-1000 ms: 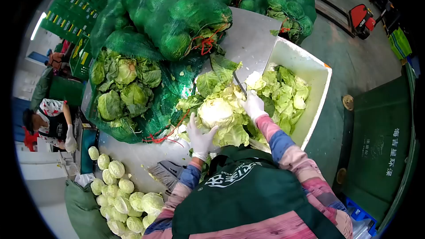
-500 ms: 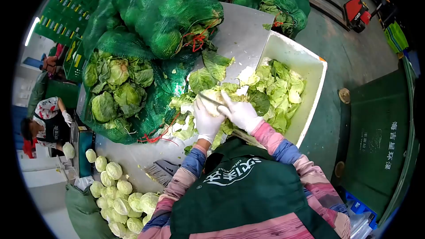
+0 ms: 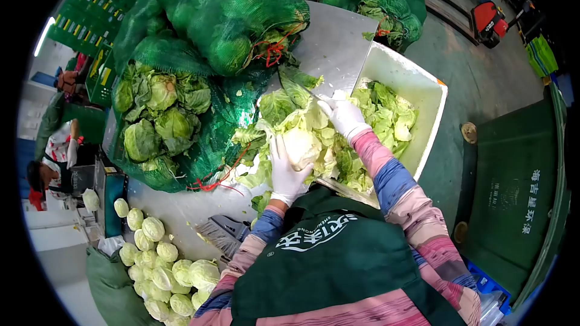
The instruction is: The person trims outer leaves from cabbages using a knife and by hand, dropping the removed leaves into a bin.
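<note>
Pale and partly stripped, a cabbage (image 3: 302, 148) rests among loose leaves at the middle of the metal table. My left hand (image 3: 286, 174), in a white glove, grips its near left side. My right hand (image 3: 344, 116), also gloved, is closed on a knife (image 3: 307, 91) whose thin blade points up and left, apart from the cabbage; the handle is hidden in the fingers. Green outer leaves (image 3: 277, 106) lie just beyond the cabbage. To the right, a white bin (image 3: 430, 122) holds many trimmed leaves.
Green mesh sacks of cabbages (image 3: 223, 21) stand at the back left, one spilling untrimmed cabbages (image 3: 175, 127). Stripped cabbages (image 3: 163, 274) are piled at the lower left beside a brush (image 3: 220, 233). A co-worker (image 3: 57, 160) is at far left. A red pallet jack (image 3: 488, 23) stands upper right.
My right hand has moved up and right with the knife, away from the cabbage. My left hand has shifted slightly, and the cabbage's pale underside now faces up. The co-worker's arm has moved.
</note>
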Demonstrator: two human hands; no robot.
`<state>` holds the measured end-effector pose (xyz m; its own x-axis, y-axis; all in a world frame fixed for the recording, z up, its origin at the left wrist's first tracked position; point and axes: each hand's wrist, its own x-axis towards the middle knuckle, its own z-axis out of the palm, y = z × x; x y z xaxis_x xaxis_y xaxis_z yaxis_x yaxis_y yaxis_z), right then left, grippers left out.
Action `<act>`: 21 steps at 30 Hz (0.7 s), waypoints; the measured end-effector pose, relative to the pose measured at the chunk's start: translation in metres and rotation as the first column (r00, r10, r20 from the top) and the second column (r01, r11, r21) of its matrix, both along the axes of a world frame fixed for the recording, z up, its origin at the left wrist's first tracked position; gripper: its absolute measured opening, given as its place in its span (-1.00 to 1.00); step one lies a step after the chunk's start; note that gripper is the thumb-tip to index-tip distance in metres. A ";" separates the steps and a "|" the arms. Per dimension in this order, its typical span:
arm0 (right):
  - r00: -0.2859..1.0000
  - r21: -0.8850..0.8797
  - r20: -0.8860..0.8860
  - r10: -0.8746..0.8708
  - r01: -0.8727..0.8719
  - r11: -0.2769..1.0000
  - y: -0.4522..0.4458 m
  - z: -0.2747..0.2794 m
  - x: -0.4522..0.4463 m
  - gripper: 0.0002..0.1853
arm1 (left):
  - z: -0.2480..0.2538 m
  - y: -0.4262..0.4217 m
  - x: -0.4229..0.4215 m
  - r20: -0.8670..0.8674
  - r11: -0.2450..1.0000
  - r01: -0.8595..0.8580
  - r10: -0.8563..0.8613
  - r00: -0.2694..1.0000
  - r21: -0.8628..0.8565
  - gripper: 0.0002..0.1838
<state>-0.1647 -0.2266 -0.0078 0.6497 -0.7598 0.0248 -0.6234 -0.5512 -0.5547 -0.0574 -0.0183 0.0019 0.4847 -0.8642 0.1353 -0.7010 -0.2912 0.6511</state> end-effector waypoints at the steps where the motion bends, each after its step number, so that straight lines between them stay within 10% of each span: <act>1: 1.000 -0.001 -0.005 0.007 -0.007 1.000 -0.005 -0.004 -0.007 -0.56 | -0.001 0.003 0.004 -0.052 1.000 0.018 -0.019 0.998 -0.024 0.19; 7: 0.969 0.150 -0.222 -0.109 0.144 0.978 0.013 -0.007 -0.019 -0.36 | -0.008 0.012 0.029 -0.161 0.997 0.052 -0.061 0.985 -0.058 0.14; 11: 0.987 0.111 0.108 -0.117 0.105 0.988 0.060 0.029 -0.007 -0.04 | -0.011 0.009 0.043 -0.268 0.999 0.037 -0.045 0.962 -0.034 0.14; 13: 0.997 0.416 0.042 -0.062 0.039 0.909 0.081 0.055 0.001 -0.03 | -0.011 0.007 0.047 -0.289 0.999 0.042 -0.041 0.957 -0.001 0.13; 21: 1.000 0.240 0.004 0.003 -0.004 0.971 0.098 0.029 0.007 -0.01 | 0.000 0.004 0.045 -0.225 0.999 0.037 -0.029 0.974 0.032 0.10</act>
